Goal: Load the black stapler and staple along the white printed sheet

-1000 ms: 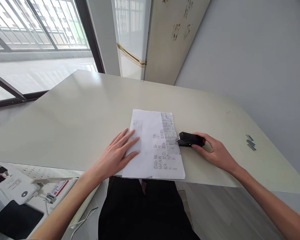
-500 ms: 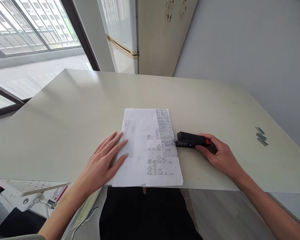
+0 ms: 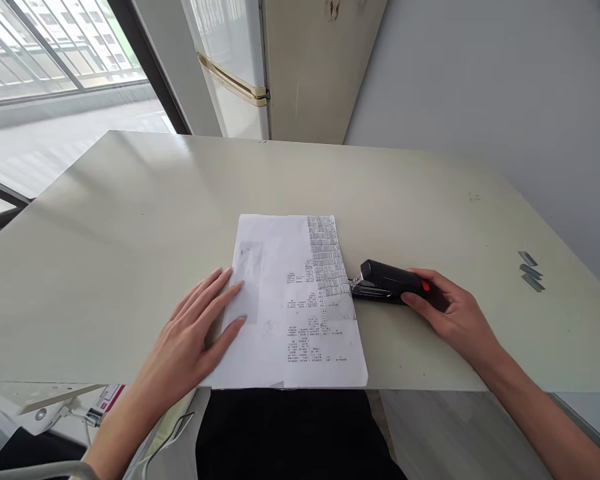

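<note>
A sheet of white paper [image 3: 275,300] with printed text lies at the table's front edge. Dense rows of staples [image 3: 326,250] run down its upper right side. My left hand [image 3: 195,327] rests flat with fingers spread, its fingertips on the paper's left edge. My right hand [image 3: 453,313] grips the rear of a black stapler [image 3: 390,279] with a red mark near its back end. The stapler's front meets the paper's right edge, just beside the lowest staple rows. Its upper arm is tilted up from the base, showing metal at the front.
Three strips of staples [image 3: 531,272] lie on the right side of the white table [image 3: 180,200]. A fridge [image 3: 310,73] and a grey wall [image 3: 480,80] stand behind it. Below the table at left are a white device [image 3: 55,410] and cables [image 3: 173,433].
The stapler's upper arm has risen from its base, and my right hand has shifted slightly right in view. My left hand stays on the paper. The whole view has shifted a little.
</note>
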Motion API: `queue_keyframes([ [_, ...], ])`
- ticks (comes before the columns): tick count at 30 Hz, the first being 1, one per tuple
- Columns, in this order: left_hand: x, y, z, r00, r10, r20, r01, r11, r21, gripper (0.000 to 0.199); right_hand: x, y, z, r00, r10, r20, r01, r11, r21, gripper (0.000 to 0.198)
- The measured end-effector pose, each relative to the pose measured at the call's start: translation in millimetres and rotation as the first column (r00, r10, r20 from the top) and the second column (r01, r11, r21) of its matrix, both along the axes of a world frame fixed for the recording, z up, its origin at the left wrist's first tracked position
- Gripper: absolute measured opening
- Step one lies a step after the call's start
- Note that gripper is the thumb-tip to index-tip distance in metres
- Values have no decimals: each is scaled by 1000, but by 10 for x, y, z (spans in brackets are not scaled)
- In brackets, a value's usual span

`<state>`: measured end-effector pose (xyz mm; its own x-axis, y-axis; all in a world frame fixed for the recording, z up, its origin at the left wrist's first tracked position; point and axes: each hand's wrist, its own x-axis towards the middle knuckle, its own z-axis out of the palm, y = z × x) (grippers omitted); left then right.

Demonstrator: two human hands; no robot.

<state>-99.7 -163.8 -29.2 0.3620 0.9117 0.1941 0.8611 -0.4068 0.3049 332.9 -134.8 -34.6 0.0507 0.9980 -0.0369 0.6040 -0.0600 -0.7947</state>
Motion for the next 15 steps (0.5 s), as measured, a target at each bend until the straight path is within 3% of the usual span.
queue_keyframes([
  [15,51,-11,-7,999,17,33,-17,1000,16,49,2,-1,11,996,-81,-26,82,996,42,42],
])
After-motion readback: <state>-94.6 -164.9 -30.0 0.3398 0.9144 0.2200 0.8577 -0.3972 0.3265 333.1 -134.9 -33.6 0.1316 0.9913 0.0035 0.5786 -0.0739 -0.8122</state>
